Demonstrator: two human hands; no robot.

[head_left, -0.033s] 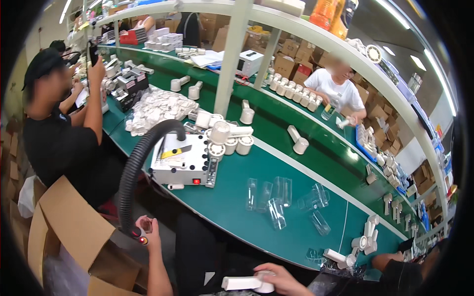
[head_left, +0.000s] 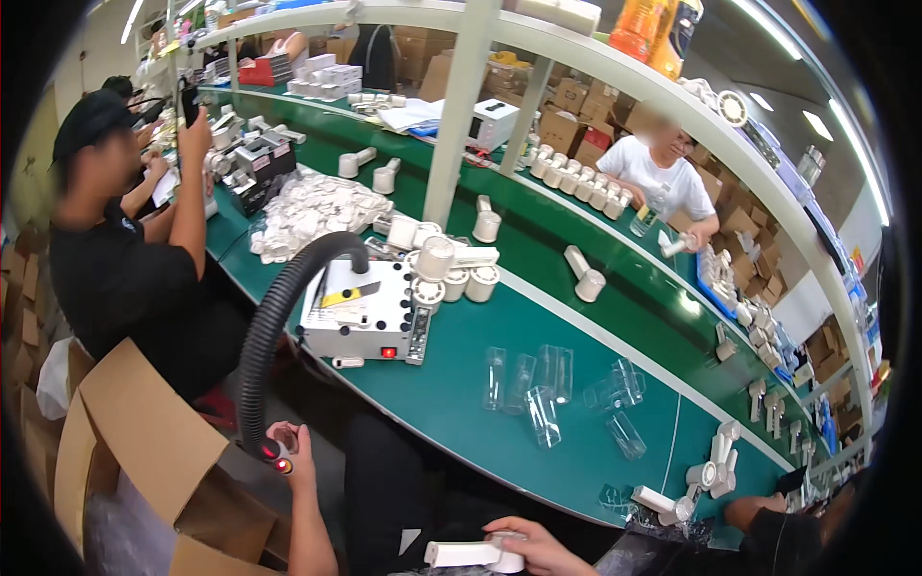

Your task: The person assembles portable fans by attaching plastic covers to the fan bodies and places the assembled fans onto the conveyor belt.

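Observation:
My left hand (head_left: 300,459) is closed around a small see-through plastic piece (head_left: 286,439), partly covered by the fingers. Right beside it is the end of a black corrugated hose (head_left: 252,365), with a small red light glowing at its tip. Low in the view, my right hand (head_left: 533,545) grips a white handheld device (head_left: 463,554) by its round head; its straight handle points left over my lap. On the green table in front lie several clear plastic sleeves (head_left: 543,415).
The hose arches from a white box machine (head_left: 357,317) with a yellow cutter on top. White devices (head_left: 711,470) lie at the right near another person's arm. An open cardboard box (head_left: 144,432) stands at my left. People work across the conveyor (head_left: 538,252) and at far left.
My right hand and the white device have shifted slightly left. The left hand stays by the hose tip. Across the conveyor, the person's hand with a white device has moved a little.

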